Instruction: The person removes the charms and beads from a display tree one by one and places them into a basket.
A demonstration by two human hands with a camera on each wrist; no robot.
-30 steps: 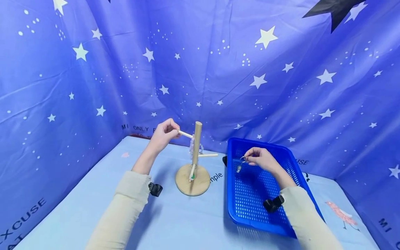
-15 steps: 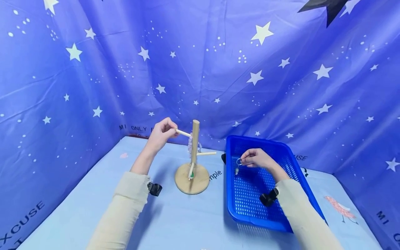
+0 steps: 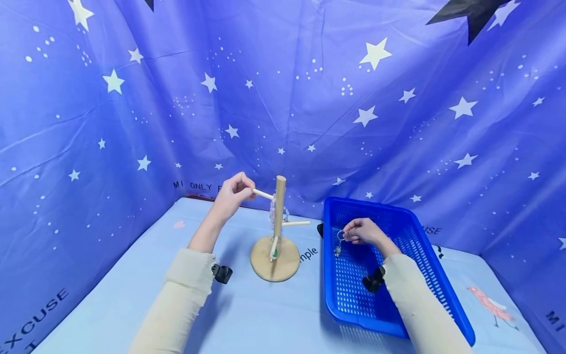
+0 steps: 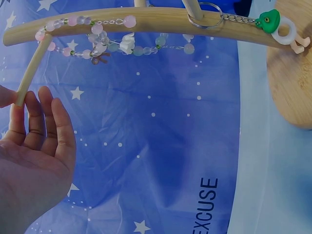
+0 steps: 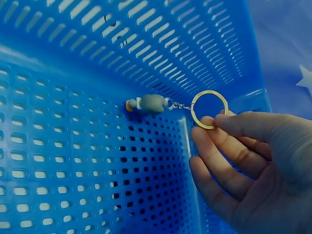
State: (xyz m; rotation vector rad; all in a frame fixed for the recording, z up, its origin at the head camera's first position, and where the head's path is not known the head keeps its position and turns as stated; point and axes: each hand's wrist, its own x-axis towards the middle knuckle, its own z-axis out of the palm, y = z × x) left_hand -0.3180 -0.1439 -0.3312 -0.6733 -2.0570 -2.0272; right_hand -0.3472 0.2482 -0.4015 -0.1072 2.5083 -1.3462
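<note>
My left hand [image 3: 232,196] pinches the tip of the upper left peg [image 4: 33,70] of a wooden stand [image 3: 280,206] between thumb and index finger. Beaded bracelets [image 4: 80,22] in pink and pale green hang around the post near that peg. A keychain with a green-topped figure [image 4: 269,22] hangs by its ring from the lower front peg [image 3: 274,244]. Over the blue basket, my right hand [image 3: 364,231] pinches the metal ring of another keychain [image 5: 209,92]. Its small grey figure [image 5: 152,104] dangles from the chain, inside the basket's walls.
The blue plastic basket [image 3: 328,275] with slotted walls stands right of the stand. A bare peg [image 3: 296,223] sticks out to the stand's right. Behind the light blue tabletop [image 3: 261,314] hangs a starry purple-blue curtain [image 3: 309,98].
My right hand, with the keychain, has sunk slightly lower over the basket. The left hand keeps its pinch on the peg. The head view shifts a little.
</note>
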